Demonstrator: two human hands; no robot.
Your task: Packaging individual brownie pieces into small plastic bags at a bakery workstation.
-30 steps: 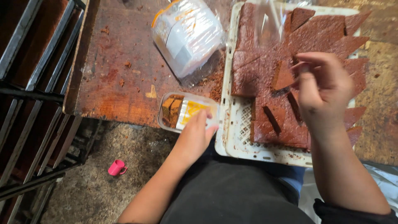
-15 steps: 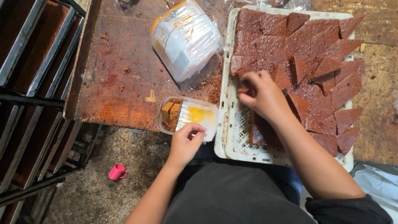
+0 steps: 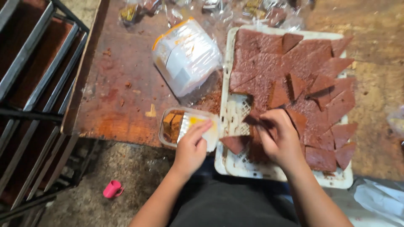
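The left hand (image 3: 191, 147) rests on a small clear plastic container (image 3: 185, 126) that sits at the near edge of the worn wooden table (image 3: 122, 96), fingers stretched forward and laid flat over its top rather than curled round it. A few brown pieces show inside the container at its left end. Just right of it lies a white perforated tray (image 3: 229, 159), covered with reddish-brown triangular slabs (image 3: 294, 71), with a bare patch of mesh at its near left corner. The right hand (image 3: 280, 138) is over that near part of the tray, fingers closed in a pinch on one dark slab piece (image 3: 254, 120). Another triangle (image 3: 235, 143) lies loose between the two hands. Farther back on the table, a stack of clear lidded containers in a plastic bag (image 3: 185, 56) leans to the left of the tray. Down on the floor to the left lies a small pink cup (image 3: 112, 189).
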